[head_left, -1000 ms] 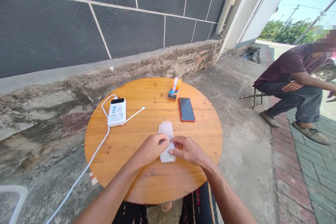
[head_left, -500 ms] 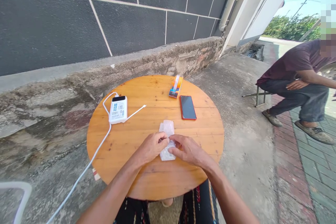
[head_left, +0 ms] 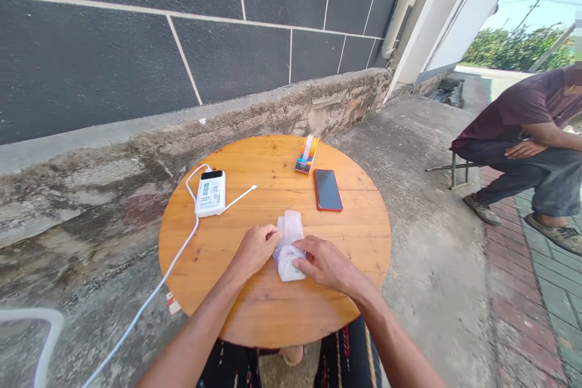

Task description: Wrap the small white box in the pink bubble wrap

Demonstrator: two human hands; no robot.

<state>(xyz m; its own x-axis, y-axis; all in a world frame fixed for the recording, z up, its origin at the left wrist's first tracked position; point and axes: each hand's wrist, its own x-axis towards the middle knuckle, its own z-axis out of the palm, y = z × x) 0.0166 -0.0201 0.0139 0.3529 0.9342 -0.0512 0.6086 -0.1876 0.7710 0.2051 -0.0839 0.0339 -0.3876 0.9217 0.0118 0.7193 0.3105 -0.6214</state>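
Note:
A folded piece of translucent plastic wrapping [head_left: 291,227] lies lengthwise on the round wooden table [head_left: 245,309], crumpled in its lower half. Whether anything is inside it, I cannot make out. At its left edge is my left hand [head_left: 258,247], its fingers curled and pinched together on the plastic. My right hand [head_left: 325,260] reaches over the right side of the wrapping. Its thumb and index finger rest on the plastic with a gap between them.
A red-edged phone [head_left: 327,190] and an orange tape dispenser [head_left: 307,154] stand beyond the wrapping. To the left lies a white power bank [head_left: 211,194] with a white cable [head_left: 159,285] running off the table. Another person [head_left: 522,139] sits on a stool at the right.
My left hand has drawn back left from the middle of the wrapping to its edge. The wrapping's lower part is more bunched up. The camera view has shifted slightly.

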